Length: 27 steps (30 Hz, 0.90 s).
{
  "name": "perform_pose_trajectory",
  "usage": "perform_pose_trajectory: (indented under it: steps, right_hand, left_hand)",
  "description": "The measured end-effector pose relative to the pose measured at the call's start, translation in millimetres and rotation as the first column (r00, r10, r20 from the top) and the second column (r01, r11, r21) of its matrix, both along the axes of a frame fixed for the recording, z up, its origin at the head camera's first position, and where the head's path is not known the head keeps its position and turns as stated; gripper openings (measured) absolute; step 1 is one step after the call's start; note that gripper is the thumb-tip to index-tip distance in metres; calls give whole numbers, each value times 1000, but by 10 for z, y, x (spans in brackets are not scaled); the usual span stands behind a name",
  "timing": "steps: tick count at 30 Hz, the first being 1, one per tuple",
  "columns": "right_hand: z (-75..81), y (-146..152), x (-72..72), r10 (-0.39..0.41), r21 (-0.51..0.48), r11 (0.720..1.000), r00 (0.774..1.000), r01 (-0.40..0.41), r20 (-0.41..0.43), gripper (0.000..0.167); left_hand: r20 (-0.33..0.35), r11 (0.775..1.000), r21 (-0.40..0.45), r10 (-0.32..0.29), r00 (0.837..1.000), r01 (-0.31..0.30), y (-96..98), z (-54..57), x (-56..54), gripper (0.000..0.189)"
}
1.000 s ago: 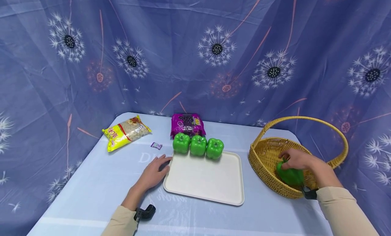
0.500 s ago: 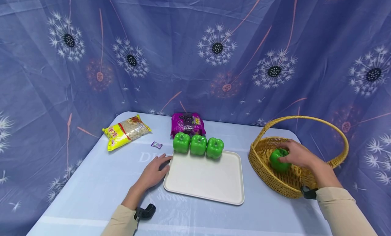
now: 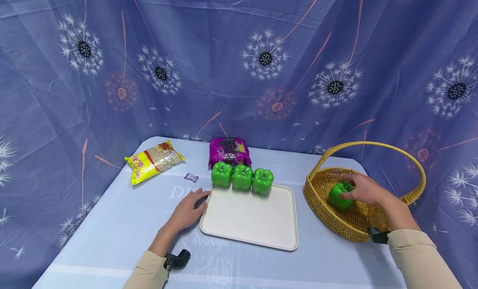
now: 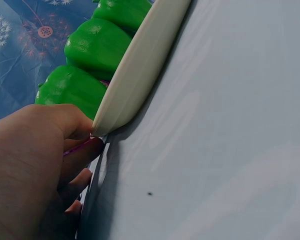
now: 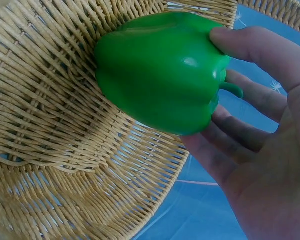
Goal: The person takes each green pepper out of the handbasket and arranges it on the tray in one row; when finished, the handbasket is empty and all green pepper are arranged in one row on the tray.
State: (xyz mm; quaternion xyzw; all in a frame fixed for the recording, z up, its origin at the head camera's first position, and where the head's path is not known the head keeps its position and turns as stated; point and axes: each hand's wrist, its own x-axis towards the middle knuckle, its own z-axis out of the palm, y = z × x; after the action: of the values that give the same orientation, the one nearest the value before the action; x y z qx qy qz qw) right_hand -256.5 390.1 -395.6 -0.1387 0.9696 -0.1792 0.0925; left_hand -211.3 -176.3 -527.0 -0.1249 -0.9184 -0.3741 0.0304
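Observation:
Inside the wicker basket [image 3: 328, 216] at the right is a green bell pepper [image 5: 160, 72]. My right hand [image 3: 364, 189] grips its stem end, thumb on one side and fingers on the other; the right wrist view shows the stem between them. At the middle of the table lies a cream tray [image 3: 250, 218]. The left hand [image 3: 188, 210] rests against its left edge, with thumb and index fingertip touching the rim. Three more green bell peppers [image 3: 242, 177] stand in a row along the tray's back edge.
A purple snack bag [image 3: 229, 151] lies behind the row of peppers. Farther left are a yellow bag [image 3: 154, 162] of pale pieces and a small purple wrapped candy [image 3: 191, 177]. The basket's tall handle [image 3: 364, 144] arches over its opening. A blue patterned cloth [image 3: 224, 73] hangs behind.
The right hand has shifted the pepper leftward within the basket and turned it more upright, with little motion in the last half second. The left hand and tray stay where they were.

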Motion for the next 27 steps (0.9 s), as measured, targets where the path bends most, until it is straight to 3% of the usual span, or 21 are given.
perform_pose_trajectory:
  steps: [10,27]
  right_hand:
    - [-14,29,0,20,-32,999,1000,-20,-17,62]
    - [260,-193,109,29,-54,998,989,-37,-146,64]
  left_hand:
    - [1,1000,-2,5,1000,-5,0,-3,5,39]
    - [7,1000,-3,3,1000,-3,13,31,10,39]
